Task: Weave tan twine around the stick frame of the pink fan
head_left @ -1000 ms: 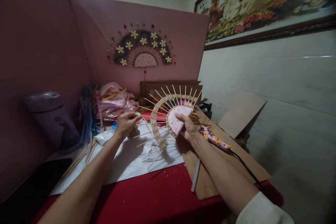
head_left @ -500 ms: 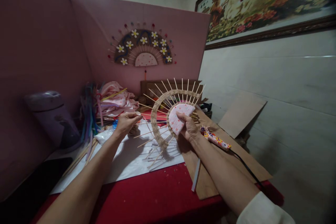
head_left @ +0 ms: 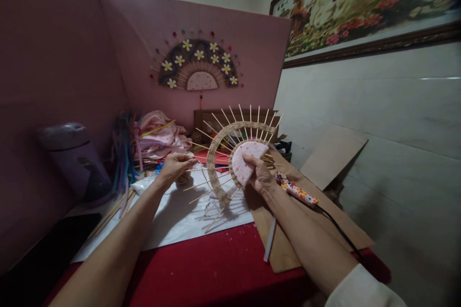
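Note:
My right hand [head_left: 262, 176] grips a half-round fan frame by its pink spotted base [head_left: 240, 165], thumb on the front face. Thin wooden sticks fan out from that base, and a woven band of tan cord [head_left: 212, 156] runs across them in an arc. To the left, my left hand [head_left: 176, 167] is closed in a pinch on a strand of tan cord [head_left: 203, 171] near the stick tips on that side. Under its fingers a small ball of cord [head_left: 183, 178] is partly hidden. The fan is held up above the table, tilted.
White paper [head_left: 173, 225] and a brown board [head_left: 284, 254] lie on the red tablecloth [head_left: 201, 268]. A flower-patterned glue gun [head_left: 297, 191] with a black cable and a glue stick [head_left: 269, 240] rest on the right. Pink cloth [head_left: 158, 134] and a lidded bottle [head_left: 74, 163] stand left.
The view has shifted very slightly. Both hands keep their holds, and the fan stays in nearly the same position.

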The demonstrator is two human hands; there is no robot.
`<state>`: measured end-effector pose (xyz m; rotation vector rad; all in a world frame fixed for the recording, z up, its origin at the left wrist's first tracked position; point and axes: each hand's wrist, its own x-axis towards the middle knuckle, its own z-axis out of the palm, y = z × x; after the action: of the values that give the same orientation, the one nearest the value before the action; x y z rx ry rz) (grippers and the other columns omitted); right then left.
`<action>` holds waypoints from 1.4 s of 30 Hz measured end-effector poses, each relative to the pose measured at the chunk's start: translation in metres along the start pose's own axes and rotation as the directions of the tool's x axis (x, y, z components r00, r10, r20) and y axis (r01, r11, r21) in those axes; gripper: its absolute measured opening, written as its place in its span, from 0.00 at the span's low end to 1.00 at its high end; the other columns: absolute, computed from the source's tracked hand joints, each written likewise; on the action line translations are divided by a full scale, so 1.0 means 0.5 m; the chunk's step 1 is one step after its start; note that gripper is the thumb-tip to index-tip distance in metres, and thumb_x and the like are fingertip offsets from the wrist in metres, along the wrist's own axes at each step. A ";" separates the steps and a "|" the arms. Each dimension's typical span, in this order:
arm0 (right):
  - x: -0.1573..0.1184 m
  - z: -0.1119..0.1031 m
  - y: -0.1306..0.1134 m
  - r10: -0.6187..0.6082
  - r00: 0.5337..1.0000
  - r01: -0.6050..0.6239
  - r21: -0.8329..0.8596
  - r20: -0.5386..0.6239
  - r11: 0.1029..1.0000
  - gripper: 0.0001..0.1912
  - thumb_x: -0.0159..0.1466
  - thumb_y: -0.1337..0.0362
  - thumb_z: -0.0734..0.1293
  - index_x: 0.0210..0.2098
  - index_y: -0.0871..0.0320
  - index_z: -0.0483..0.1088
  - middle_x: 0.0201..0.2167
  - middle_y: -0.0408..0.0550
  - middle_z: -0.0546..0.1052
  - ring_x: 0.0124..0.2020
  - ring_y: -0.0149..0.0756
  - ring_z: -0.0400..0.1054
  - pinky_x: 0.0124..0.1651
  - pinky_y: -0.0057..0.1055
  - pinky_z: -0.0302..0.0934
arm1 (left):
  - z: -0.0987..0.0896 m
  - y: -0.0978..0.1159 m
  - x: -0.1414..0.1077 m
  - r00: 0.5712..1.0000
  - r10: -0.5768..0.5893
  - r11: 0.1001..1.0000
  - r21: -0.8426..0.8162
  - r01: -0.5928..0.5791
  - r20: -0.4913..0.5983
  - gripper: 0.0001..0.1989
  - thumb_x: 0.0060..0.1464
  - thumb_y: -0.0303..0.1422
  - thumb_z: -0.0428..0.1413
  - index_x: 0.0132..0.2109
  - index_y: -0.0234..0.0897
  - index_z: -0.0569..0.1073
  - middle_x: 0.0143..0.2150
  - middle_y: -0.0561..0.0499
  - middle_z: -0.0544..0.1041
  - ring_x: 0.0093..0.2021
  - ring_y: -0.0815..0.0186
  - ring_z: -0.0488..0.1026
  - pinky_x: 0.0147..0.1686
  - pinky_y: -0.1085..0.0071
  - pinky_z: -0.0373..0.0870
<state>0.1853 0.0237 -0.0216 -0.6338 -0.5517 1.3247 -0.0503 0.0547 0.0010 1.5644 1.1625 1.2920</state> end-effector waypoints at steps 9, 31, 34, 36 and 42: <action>0.005 -0.003 0.005 -0.010 1.000 0.010 -0.038 -0.001 0.999 0.11 0.48 0.70 0.70 0.31 0.55 0.68 0.22 0.40 0.75 0.29 0.36 0.72 0.35 0.35 0.70 | -0.001 0.002 0.000 1.000 -0.002 1.000 0.022 0.002 0.006 0.17 0.25 0.42 0.66 0.22 0.32 0.77 0.20 0.48 0.75 0.22 0.69 0.68 0.22 0.74 0.63; 0.003 -0.004 0.008 -0.007 1.000 0.008 -0.035 0.029 0.999 0.12 0.47 0.71 0.71 0.31 0.57 0.69 0.24 0.41 0.76 0.31 0.36 0.72 0.39 0.34 0.69 | -0.007 -0.010 0.005 0.999 -0.015 0.989 0.147 0.008 0.046 0.16 0.32 0.41 0.62 0.23 0.29 0.76 0.19 0.50 0.71 0.20 0.71 0.63 0.20 0.75 0.56; 0.005 -0.005 0.009 -0.010 1.000 0.011 -0.028 0.025 1.000 0.12 0.47 0.71 0.71 0.32 0.57 0.69 0.24 0.40 0.76 0.31 0.36 0.72 0.39 0.34 0.70 | -0.010 -0.018 0.010 0.999 -0.002 0.988 0.157 -0.007 0.053 0.17 0.33 0.41 0.62 0.24 0.29 0.77 0.19 0.50 0.71 0.20 0.71 0.63 0.20 0.75 0.57; 0.007 -0.006 0.010 -0.011 1.000 0.011 -0.025 0.020 1.000 0.12 0.47 0.71 0.70 0.32 0.57 0.69 0.24 0.40 0.76 0.31 0.36 0.72 0.38 0.34 0.70 | -0.011 -0.025 0.013 0.999 0.019 0.983 0.179 -0.028 0.051 0.17 0.34 0.41 0.62 0.25 0.29 0.77 0.19 0.50 0.71 0.20 0.71 0.63 0.20 0.75 0.58; 0.005 -0.006 0.010 0.000 1.000 0.001 -0.026 0.018 1.000 0.11 0.47 0.72 0.70 0.32 0.58 0.70 0.25 0.41 0.77 0.30 0.36 0.72 0.37 0.32 0.69 | -0.016 -0.046 0.024 0.996 0.079 0.967 0.237 -0.088 0.050 0.16 0.36 0.41 0.61 0.26 0.29 0.78 0.18 0.50 0.70 0.19 0.72 0.63 0.19 0.75 0.57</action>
<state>0.1842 0.0264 -0.0272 -0.6441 -0.5844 1.3255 -0.0610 0.0725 -0.0164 1.8228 1.2769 1.2027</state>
